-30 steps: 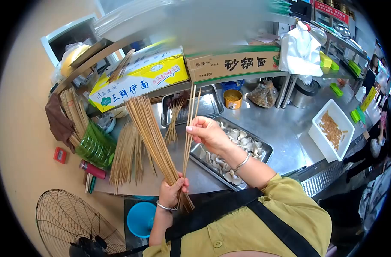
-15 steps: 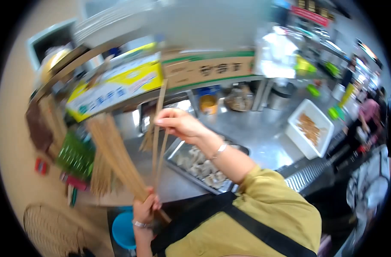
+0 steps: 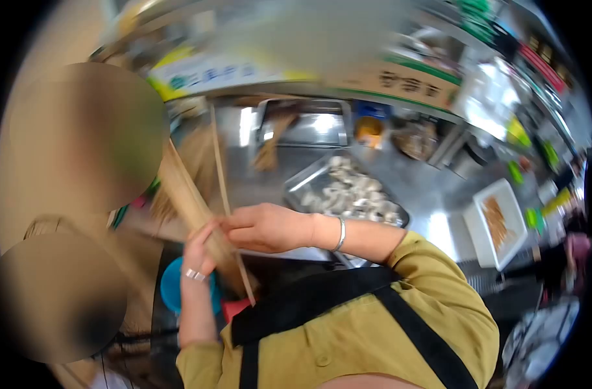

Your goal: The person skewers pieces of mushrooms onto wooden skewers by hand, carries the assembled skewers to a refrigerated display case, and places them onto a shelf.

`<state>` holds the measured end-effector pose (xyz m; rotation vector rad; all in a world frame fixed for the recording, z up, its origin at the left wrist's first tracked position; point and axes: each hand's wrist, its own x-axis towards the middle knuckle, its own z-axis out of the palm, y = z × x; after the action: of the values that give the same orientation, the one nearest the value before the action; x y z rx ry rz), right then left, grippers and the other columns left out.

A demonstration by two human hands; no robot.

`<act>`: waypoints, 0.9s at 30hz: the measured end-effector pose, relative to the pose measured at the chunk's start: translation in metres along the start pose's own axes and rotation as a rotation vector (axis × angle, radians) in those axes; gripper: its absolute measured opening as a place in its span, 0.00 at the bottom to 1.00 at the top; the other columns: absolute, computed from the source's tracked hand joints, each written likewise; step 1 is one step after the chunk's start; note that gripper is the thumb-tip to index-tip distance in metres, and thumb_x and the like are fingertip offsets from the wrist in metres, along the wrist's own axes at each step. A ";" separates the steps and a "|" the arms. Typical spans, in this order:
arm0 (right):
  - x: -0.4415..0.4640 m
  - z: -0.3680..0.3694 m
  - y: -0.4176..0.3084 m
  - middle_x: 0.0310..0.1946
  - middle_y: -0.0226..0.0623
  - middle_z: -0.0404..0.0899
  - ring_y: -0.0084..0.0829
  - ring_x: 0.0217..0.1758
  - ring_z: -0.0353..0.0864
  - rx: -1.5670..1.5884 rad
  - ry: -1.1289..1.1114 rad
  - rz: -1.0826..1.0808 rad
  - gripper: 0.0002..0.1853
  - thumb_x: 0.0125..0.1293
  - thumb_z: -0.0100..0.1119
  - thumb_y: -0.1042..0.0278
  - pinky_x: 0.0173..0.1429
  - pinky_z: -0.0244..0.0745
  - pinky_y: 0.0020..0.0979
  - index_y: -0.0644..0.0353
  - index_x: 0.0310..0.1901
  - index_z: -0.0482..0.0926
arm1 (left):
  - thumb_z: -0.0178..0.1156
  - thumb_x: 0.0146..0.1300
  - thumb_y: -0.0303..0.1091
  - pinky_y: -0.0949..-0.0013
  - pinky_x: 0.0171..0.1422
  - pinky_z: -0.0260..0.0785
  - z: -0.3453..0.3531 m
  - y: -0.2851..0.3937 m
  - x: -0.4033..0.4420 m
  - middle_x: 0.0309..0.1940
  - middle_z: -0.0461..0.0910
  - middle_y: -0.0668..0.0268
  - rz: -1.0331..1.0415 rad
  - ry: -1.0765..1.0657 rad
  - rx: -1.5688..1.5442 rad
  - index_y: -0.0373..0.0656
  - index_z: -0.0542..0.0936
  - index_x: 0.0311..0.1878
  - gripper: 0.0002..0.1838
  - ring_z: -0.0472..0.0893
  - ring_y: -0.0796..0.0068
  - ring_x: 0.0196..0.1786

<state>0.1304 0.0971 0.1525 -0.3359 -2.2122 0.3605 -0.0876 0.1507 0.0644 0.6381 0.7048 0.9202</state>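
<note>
My left hand (image 3: 198, 249) is closed around a thick bundle of long bamboo skewers (image 3: 182, 185), held slanting in front of my body. Beside it, my right hand (image 3: 263, 227) pinches a long thin skewer (image 3: 218, 159) that runs past the bundle, its lower end near my black apron strap. The two hands meet at the bundle's lower part. More skewers (image 3: 202, 152) lie behind the bundle on the counter, blurred. Past my right forearm sits a metal tray (image 3: 300, 183) of pale food pieces (image 3: 357, 191), their kind unclear.
A second metal tray (image 3: 328, 133) stands at the back, with a small bunch of sticks (image 3: 270, 146) beside it. On the right is a white bin (image 3: 516, 236) holding brown strips. A blue bucket (image 3: 170, 285) stands below left. Cardboard boxes (image 3: 412, 84) line the shelf.
My right hand has come down from above the counter to my left hand, bringing its skewer to the bundle. The view has turned left, so the trays appear farther right.
</note>
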 end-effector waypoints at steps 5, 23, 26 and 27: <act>-0.012 0.057 0.039 0.35 0.39 0.73 0.44 0.39 0.74 -0.028 -0.207 0.106 0.07 0.51 0.56 0.75 0.40 0.71 0.39 0.60 0.33 0.71 | 0.52 0.63 0.28 0.58 0.61 0.67 -0.002 0.003 -0.005 0.50 0.76 0.54 0.043 -0.124 -0.151 0.40 0.71 0.47 0.10 0.73 0.55 0.57; -0.013 0.034 0.078 0.33 0.31 0.76 0.24 0.39 0.75 0.454 0.473 0.816 0.18 0.56 0.65 0.68 0.45 0.71 0.27 0.63 0.45 0.71 | 0.58 0.59 0.28 0.68 0.43 0.72 0.060 -0.074 0.096 0.33 0.78 0.64 0.954 0.042 0.785 0.35 0.73 0.43 0.11 0.78 0.71 0.38; -0.062 0.067 0.106 0.33 0.34 0.74 0.25 0.39 0.74 0.518 0.588 0.968 0.14 0.56 0.65 0.68 0.44 0.70 0.27 0.63 0.41 0.73 | 0.58 0.58 0.27 0.67 0.47 0.71 0.031 -0.119 0.126 0.33 0.78 0.64 0.753 0.004 0.849 0.35 0.73 0.43 0.10 0.77 0.68 0.40; -0.062 0.054 0.107 0.33 0.34 0.74 0.25 0.39 0.74 0.502 0.608 0.972 0.14 0.56 0.65 0.68 0.44 0.70 0.27 0.63 0.41 0.73 | 0.58 0.58 0.27 0.67 0.47 0.71 0.034 -0.117 0.132 0.33 0.78 0.64 0.749 -0.021 0.847 0.35 0.73 0.43 0.10 0.77 0.68 0.40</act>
<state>0.1374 0.1662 0.0370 -1.0663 -1.1806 1.1286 0.0504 0.2057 -0.0366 1.7398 0.8472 1.2817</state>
